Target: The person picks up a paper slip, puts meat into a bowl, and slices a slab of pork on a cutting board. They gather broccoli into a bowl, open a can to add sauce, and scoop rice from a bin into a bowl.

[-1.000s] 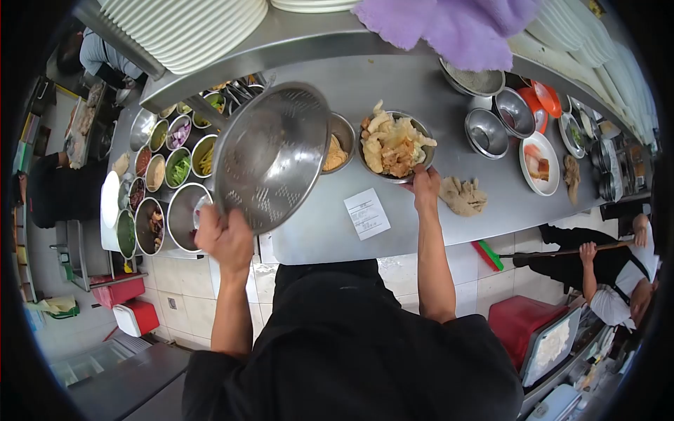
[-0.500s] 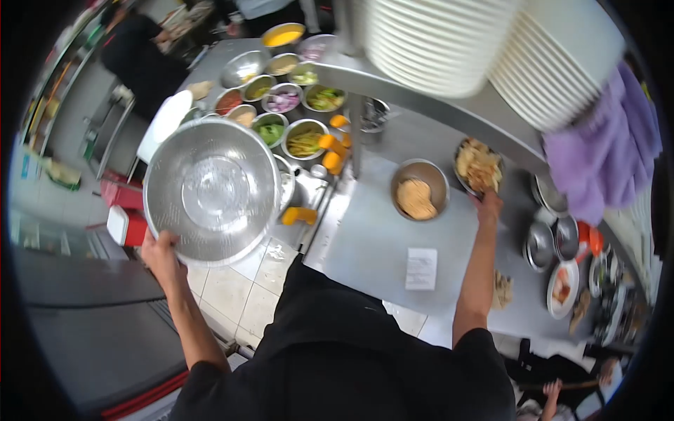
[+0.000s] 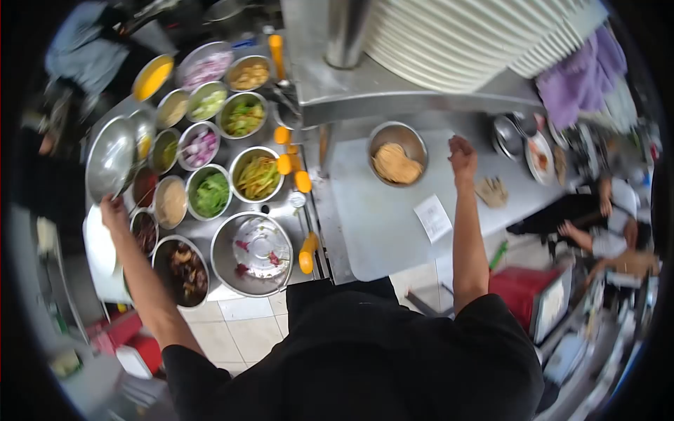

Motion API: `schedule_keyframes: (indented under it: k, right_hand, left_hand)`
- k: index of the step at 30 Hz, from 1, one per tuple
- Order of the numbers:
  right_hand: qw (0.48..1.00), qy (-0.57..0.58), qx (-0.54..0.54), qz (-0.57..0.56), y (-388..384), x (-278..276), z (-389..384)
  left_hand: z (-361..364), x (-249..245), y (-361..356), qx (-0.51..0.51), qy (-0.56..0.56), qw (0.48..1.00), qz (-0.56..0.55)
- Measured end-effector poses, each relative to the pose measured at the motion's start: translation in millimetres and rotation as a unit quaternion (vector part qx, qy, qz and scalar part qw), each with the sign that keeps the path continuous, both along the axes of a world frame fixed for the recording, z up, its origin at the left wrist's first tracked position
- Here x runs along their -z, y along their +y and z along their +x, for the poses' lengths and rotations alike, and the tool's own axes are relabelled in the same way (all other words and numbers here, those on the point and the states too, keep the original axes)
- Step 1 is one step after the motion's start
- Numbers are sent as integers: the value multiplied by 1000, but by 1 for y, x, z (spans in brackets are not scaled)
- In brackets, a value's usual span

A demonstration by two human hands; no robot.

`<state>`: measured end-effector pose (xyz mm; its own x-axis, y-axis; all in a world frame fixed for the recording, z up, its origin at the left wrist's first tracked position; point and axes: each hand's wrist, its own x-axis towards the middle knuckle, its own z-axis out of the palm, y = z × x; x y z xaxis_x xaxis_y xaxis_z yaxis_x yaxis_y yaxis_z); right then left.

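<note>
The left hand's (image 3: 116,212) fingers are closed on the rim of a wide, silver metal bowl (image 3: 111,158) beside round, food-filled steel bowls (image 3: 236,168); tilt it clear of them. The right hand's (image 3: 462,158) loosely curled fingers hold nothing.

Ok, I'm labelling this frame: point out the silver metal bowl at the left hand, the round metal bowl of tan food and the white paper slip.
Silver metal bowl (image 3: 107,160), head view: visible middle.
Round tan-food bowl (image 3: 397,132), head view: inner wall.
White paper slip (image 3: 432,218), head view: middle of face.

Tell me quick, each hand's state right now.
Left hand: closed on the rim of a metal bowl.
Right hand: nothing visible in it; open or closed can't be told.
</note>
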<state>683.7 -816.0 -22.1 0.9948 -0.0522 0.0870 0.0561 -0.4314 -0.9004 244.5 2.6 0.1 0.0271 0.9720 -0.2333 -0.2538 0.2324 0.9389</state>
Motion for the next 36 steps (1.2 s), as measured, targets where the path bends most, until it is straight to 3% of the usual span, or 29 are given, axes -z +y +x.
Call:
schedule_keyframes:
  k: [1,3,5,8,10,11,13,15,16,18,19,20,21,22,24,25,26,27,29,30,31,32,33,34,35,36]
  right_hand:
    - [994,-55,-13,-90,-17,6,-27]
    - [945,-8,-4,-326,-6,-40,-113]
    - [924,-41,-18,-379,-14,-24,-165]
    - [920,-15,33,-390,-10,-15,-200]
    - [923,-15,71,-379,-6,-14,-199]
    - [923,-15,101,-371,-4,-13,-198]
    - [939,39,126,-317,6,-28,-195]
    - [951,92,144,-257,3,-28,-191]
    - [960,137,106,-222,-3,-22,-187]
    - [967,174,68,-174,-11,-17,-182]
    - [975,179,68,-113,-15,-16,-183]
    - [979,183,70,-51,-22,-15,-185]
    - [980,179,76,-37,-32,-14,-189]
    - [988,128,84,-5,-44,-13,-195]
    - [990,74,110,42,-76,-14,-214]
    - [989,70,118,53,-96,-22,-229]
    - [988,65,127,63,-118,-27,-242]
    - [985,67,145,70,-139,-29,-254]
    - [948,161,231,150,-189,-27,-293]
    - [945,161,254,127,-220,-12,-316]
    - [924,248,278,87,-250,-18,-340]
    - [908,220,341,108,-284,18,-376]
    - [890,185,397,127,-310,53,-406]
    - [854,189,430,223,-324,38,-425]
    - [839,155,482,198,-339,48,-445]
    - [835,145,480,226,-344,33,-455]
  left_hand:
    - [7,12,24,44,-20,999,-9]
    - [3,55,97,188,-88,978,-35]
    - [18,58,90,213,-129,966,-75]
    - [60,-42,-46,116,-41,988,-97]
    - [52,-89,-111,194,3,981,-12]
    - [43,-108,-145,301,-18,953,15]
    - [49,-160,-272,417,-39,903,97]
    - [59,-172,-376,500,-9,855,141]
    - [73,-182,-425,575,-22,815,63]
    - [117,-165,-503,657,45,741,-129]
    - [140,-132,-532,691,39,703,-164]
    - [166,-105,-559,690,90,696,-176]
    - [191,-84,-582,672,112,714,-162]
    - [214,-59,-595,653,66,727,-202]
    - [255,-26,-614,599,107,778,-155]
    - [274,2,-610,601,55,778,-175]
    - [284,5,-613,551,46,815,-173]
    - [296,20,-607,508,62,846,-150]
    - [318,50,-576,513,-90,841,-148]
    - [336,82,-535,613,-107,781,-53]
    - [343,61,-541,570,-136,805,-89]
    - [374,84,-503,574,-54,817,-5]
    - [394,71,-495,504,-25,855,-116]
    - [401,52,-501,489,-100,853,-151]
    - [429,81,-462,493,-127,851,-131]
    - [464,149,-386,546,-165,807,-153]
